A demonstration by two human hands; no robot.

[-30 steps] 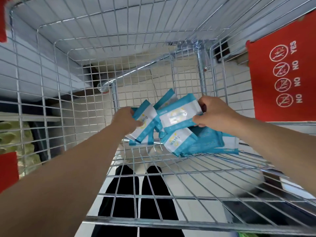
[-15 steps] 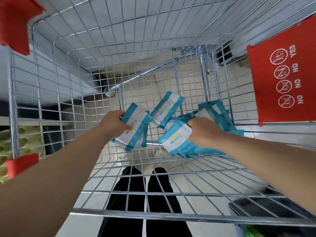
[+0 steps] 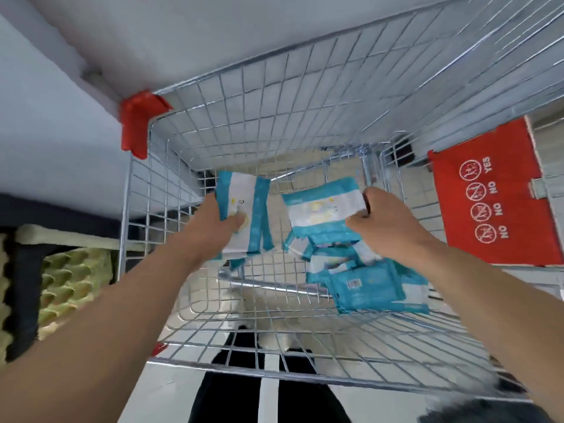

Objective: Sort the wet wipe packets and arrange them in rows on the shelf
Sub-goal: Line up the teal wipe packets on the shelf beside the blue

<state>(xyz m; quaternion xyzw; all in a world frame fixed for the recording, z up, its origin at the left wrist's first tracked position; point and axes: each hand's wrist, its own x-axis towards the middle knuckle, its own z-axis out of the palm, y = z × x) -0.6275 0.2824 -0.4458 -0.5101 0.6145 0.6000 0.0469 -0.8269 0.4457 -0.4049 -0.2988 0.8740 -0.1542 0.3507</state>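
Now both lifts are higher than half a second ago: fingers of left hand [image 3: 213, 227] clamp a packet bundle [image 3: 244, 206] centre-left, fingers of right hand [image 3: 389, 222] pinch a second packet [image 3: 320, 209] at centre. Loose pile [image 3: 375, 288] stays lower right in trolley [image 3: 274, 123]; sorting probably underway, shelving pending.

The wet wipe packets [image 3: 323, 209] were white with teal bands. The wire cart [image 3: 274, 123] was silver, its corner guard [image 3: 137, 120] red. The red sign [image 3: 488, 196] bore white pictograms.
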